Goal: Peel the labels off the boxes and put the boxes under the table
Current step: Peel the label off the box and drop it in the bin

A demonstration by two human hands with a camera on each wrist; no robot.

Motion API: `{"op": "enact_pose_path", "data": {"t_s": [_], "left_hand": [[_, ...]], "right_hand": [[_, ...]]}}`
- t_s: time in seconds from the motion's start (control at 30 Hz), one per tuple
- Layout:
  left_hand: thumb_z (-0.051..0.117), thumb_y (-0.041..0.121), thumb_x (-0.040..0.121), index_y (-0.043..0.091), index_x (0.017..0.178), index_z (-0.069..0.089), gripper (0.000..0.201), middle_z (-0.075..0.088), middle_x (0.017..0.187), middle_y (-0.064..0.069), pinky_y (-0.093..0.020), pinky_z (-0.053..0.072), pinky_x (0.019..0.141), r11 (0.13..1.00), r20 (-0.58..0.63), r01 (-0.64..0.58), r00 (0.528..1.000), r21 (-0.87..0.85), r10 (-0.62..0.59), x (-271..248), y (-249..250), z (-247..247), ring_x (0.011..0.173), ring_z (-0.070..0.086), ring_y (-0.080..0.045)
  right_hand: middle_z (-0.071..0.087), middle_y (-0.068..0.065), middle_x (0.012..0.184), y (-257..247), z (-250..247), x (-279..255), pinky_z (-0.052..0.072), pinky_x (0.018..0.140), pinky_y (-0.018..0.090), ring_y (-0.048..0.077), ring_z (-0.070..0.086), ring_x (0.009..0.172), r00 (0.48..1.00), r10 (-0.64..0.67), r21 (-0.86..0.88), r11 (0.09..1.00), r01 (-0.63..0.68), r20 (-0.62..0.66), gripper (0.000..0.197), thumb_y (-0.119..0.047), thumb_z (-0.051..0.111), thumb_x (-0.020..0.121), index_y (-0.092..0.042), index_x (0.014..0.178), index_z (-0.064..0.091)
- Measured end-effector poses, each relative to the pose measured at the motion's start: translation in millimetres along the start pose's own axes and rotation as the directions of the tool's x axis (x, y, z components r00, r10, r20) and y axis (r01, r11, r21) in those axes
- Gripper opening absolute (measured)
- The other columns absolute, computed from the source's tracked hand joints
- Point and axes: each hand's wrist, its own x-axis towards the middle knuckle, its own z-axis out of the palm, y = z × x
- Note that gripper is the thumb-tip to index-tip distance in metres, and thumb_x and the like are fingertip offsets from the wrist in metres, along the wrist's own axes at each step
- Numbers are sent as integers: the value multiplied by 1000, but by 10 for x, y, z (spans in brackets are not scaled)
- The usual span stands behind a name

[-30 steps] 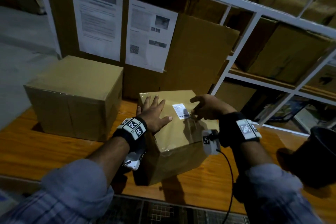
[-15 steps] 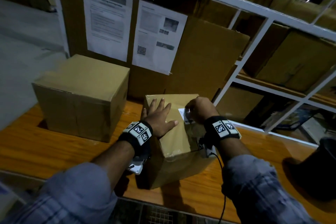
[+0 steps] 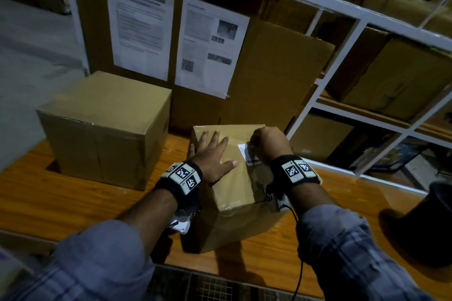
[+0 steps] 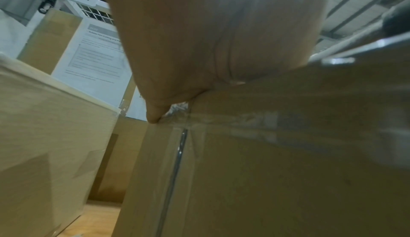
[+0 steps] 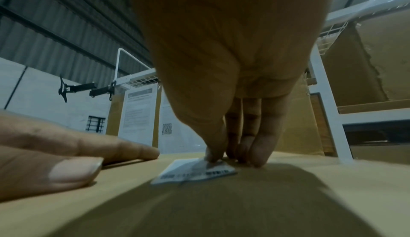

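Observation:
A small taped cardboard box [image 3: 234, 190] stands on the wooden table [image 3: 61, 198] in front of me. My left hand [image 3: 212, 154] lies flat on its top with fingers spread, pressing it down. A white barcode label [image 3: 249, 156] sticks to the top. My right hand [image 3: 266, 144] is curled over the label's far edge. In the right wrist view its fingertips [image 5: 213, 156] pinch a lifted corner of the label [image 5: 195, 170]. In the left wrist view the palm [image 4: 199, 56] rests on the box's taped edge [image 4: 244, 118].
A larger plain cardboard box [image 3: 105, 127] stands on the table to the left. Behind stands a tall carton with two printed sheets [image 3: 208, 44]. A white shelf rack [image 3: 347, 39] with cartons fills the right. A dark round object [image 3: 425, 222] sits at the table's right end.
My right hand has moved from beside the label onto its far edge and curled down to pinch a corner. The left hand stays flat on the box.

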Motion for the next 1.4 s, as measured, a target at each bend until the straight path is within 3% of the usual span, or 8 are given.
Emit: {"op": "enact_pose_path", "data": {"t_s": [0.2,0.47,0.63,1.0,1.2,1.4], "left_hand": [[43,66,100,33,166,0,85,-21,171,3,-62,-4,125,1000,3,2,1000,-3,-2,12,0,1,155,-27,-28],[44,65,101,33,166,0,84,-21,172,3,-62,-4,124,1000,0,9,1000,0,-9,2,8,1,156,-26,-28],[43,65,101,33,166,0,84,-21,172,3,-61,-4,124,1000,1,6,1000,3,-6,-9,7,0,156,-26,-27],[43,65,101,33,166,0,84,-22,171,4,-61,-4,124,1000,7,15,1000,-2,-15,-12,20,-5,156,-26,-28],[43,66,101,33,166,0,85,-22,171,3,-62,-4,124,1000,9,20,1000,8,-20,4,18,0,156,-26,-28],[43,67,100,34,165,0,85,-22,171,4,-63,-3,124,1000,8,21,1000,13,-21,26,5,11,156,-26,-28]], "right_hand": [[72,3,100,-21,39,43,60,80,34,19,66,85,1000,-6,-38,999,5,-30,8,-25,73,96,-19,100,76],[71,6,107,-5,28,25,59,86,38,24,67,94,1000,-17,-36,999,17,-17,14,-19,65,100,-16,113,70],[71,6,107,13,41,23,57,86,39,22,59,86,1000,-8,-18,1000,7,-21,15,-17,64,99,-18,113,70],[73,5,99,34,55,-25,62,82,43,26,69,88,999,9,14,1000,-8,-51,15,-17,67,96,-21,111,65],[70,7,101,36,49,-32,53,76,36,25,58,82,999,16,4,1000,-15,-32,25,-20,72,94,-15,116,60],[71,12,104,41,40,-25,52,74,38,28,57,83,999,18,6,1000,-18,-26,18,-13,62,97,-12,114,58]]}}
